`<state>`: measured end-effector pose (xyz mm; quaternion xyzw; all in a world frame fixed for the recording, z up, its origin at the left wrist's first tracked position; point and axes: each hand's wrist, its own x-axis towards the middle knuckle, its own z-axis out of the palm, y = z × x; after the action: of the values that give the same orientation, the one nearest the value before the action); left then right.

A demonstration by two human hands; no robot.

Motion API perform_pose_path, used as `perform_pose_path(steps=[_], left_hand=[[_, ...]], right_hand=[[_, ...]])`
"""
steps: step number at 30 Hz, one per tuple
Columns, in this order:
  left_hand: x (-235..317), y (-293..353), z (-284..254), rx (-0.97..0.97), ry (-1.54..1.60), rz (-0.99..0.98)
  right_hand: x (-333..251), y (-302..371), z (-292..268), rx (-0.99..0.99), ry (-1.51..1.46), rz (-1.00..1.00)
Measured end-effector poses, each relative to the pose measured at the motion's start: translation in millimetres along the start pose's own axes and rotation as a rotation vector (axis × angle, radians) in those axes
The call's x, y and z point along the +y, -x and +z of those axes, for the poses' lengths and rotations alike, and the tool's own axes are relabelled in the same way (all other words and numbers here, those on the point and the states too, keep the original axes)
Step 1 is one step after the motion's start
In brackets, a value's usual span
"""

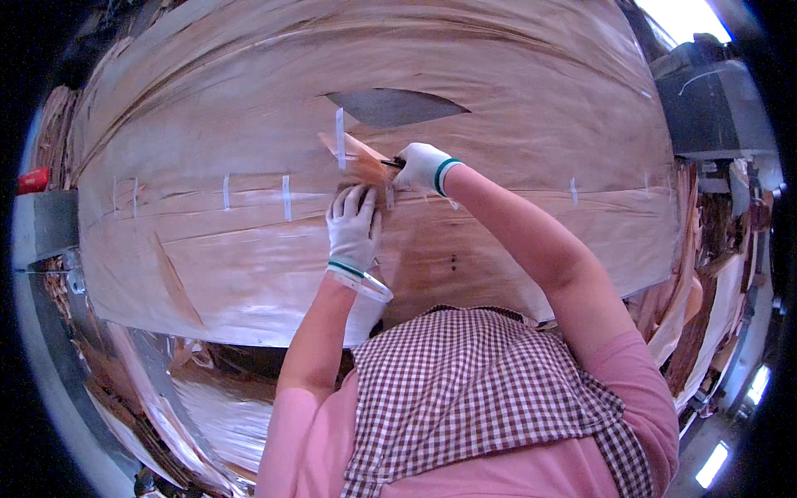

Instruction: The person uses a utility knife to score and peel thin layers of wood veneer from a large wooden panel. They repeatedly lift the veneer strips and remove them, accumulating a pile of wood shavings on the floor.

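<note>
A wide sheet of thin wood veneer (531, 149) lies before me, patched with short strips of white tape. My left hand (354, 226), in a white glove with a green-edged cuff, rests on it with fingers stretched forward. A white band or loop (372, 287) hangs about my left wrist. Just beyond the fingertips lies a loose, pointed veneer piece (359, 156), tilted, with a tape strip (339, 137) across it. My gloved right hand (425, 168) is closed on a slim dark tool (393, 163) at the piece's right end; its exact kind is unclear.
A dark lens-shaped gap (403, 108) opens in the sheet beyond my hands. A narrow slit (177, 278) shows at the near left. Stacked veneer (706, 307) stands at right, with grey machine-like blocks (706, 108) behind. A red object (33, 180) sits far left.
</note>
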<state>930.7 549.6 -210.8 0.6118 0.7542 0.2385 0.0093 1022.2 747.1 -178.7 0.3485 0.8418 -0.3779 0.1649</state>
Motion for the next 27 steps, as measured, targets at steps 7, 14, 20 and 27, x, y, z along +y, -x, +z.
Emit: perform_pose_path(steps=[7, 14, 20, 27], left_hand=[[-2.4, 3.6, 7.4, 0.037, -0.020, -0.005], [-3.0, 4.1, 8.0, 0.060, -0.021, -0.002], [-0.7, 3.9, 4.8, 0.029, -0.036, -0.035], [-0.8, 3.8, 2.9, -0.014, -0.053, -0.021]], right_hand=[[5.8, 7.4, -1.2, -0.019, -0.267, -0.001], [5.1, 6.4, 1.8, 0.030, -0.422, -0.018], [-5.8, 0.5, 17.4, 0.239, -0.215, -0.157], [-0.8, -5.0, 15.6, 0.043, -0.708, 0.133]])
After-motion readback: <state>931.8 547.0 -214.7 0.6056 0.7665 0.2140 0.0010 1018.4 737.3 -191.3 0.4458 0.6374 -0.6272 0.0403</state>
